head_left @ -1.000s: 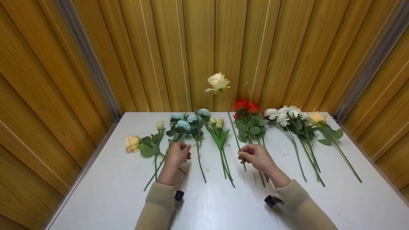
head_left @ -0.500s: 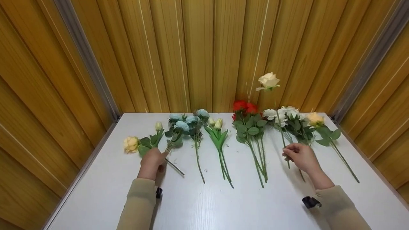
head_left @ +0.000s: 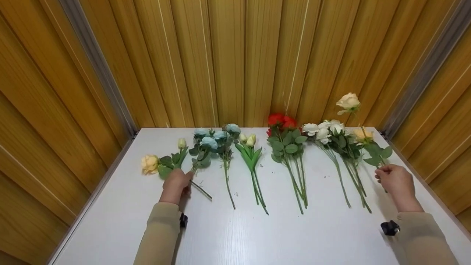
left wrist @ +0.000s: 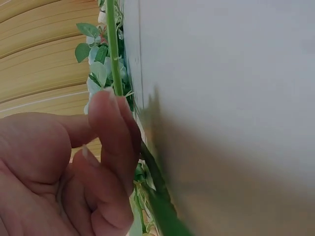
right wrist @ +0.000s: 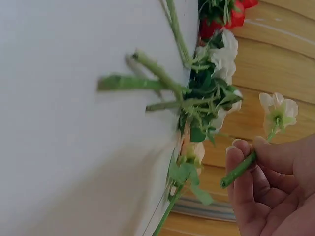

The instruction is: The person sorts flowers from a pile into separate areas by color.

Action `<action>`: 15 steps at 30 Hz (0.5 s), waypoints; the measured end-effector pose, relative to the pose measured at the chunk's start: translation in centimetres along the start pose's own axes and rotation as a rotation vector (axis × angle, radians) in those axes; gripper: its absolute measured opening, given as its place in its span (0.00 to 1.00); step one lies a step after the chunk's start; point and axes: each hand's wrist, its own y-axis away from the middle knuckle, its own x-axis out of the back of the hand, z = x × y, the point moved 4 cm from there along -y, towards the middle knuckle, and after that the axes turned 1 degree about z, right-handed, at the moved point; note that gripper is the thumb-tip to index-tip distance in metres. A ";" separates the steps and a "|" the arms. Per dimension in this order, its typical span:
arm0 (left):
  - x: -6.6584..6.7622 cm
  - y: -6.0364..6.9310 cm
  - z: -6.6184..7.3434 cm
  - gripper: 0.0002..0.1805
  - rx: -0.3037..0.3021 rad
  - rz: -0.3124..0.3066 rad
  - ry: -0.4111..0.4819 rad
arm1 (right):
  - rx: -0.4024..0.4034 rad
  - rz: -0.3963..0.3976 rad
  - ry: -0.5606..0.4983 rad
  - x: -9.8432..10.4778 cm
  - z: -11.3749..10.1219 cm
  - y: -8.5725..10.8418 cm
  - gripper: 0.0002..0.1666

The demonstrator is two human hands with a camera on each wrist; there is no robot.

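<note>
At the right, my right hand (head_left: 397, 184) pinches the thin stem of a pale cream rose (head_left: 348, 101), held upright above the table. Its cut stem end (right wrist: 238, 170) sticks out past the fingertips in the right wrist view. Behind that hand lies a peach rose (head_left: 364, 134) with green leaves. My left hand (head_left: 176, 183) is low at the table on the left, its fingers curled at a green flower stem (left wrist: 113, 49). A yellow rose (head_left: 150, 164) and a pale tulip (head_left: 181, 143) lie just beyond it. Which flower the gripped stem belongs to is partly hidden.
Along the table (head_left: 235, 235) lie blue flowers (head_left: 209, 142), pale tulips (head_left: 251, 140), red flowers (head_left: 276, 119) and white flowers (head_left: 323, 134), stems toward me. Wood-patterned walls (head_left: 228, 62) close off the back and both sides.
My right hand has carried the cream rose from the middle to the far right. My left hand moved left and down to the stems, then stayed there.
</note>
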 end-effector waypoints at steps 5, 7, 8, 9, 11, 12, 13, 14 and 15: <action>0.4 -0.1 0.0 0.24 0.004 0.007 -0.004 | -0.102 -0.003 0.032 1.7 2.5 -1.3 0.22; 0.5 -0.2 -0.1 0.21 0.003 0.009 0.006 | -0.133 -0.012 0.039 2.2 3.3 -1.8 0.23; 0.6 -0.2 -0.1 0.19 0.001 0.010 0.016 | -0.142 -0.015 0.043 2.4 3.7 -2.0 0.23; 0.6 -0.2 -0.2 0.17 -0.001 0.011 0.027 | -0.152 -0.020 0.045 2.6 4.0 -2.2 0.23; 0.7 -0.2 -0.3 0.15 -0.004 0.019 0.035 | -0.141 -0.019 0.061 2.7 4.6 -2.5 0.23; 0.7 -0.2 -0.4 0.15 -0.005 0.020 0.042 | -0.132 -0.016 0.072 2.7 4.8 -2.6 0.22; 0.7 -0.2 -0.4 0.15 -0.004 0.020 0.047 | -0.120 -0.011 0.084 2.7 5.1 -2.7 0.22; 0.6 -0.1 -0.5 0.16 0.001 0.014 0.059 | -0.105 -0.005 0.098 2.6 5.4 -2.8 0.22; 0.6 0.0 -0.6 0.18 0.010 0.008 0.069 | -0.089 0.001 0.110 2.6 5.7 -2.8 0.21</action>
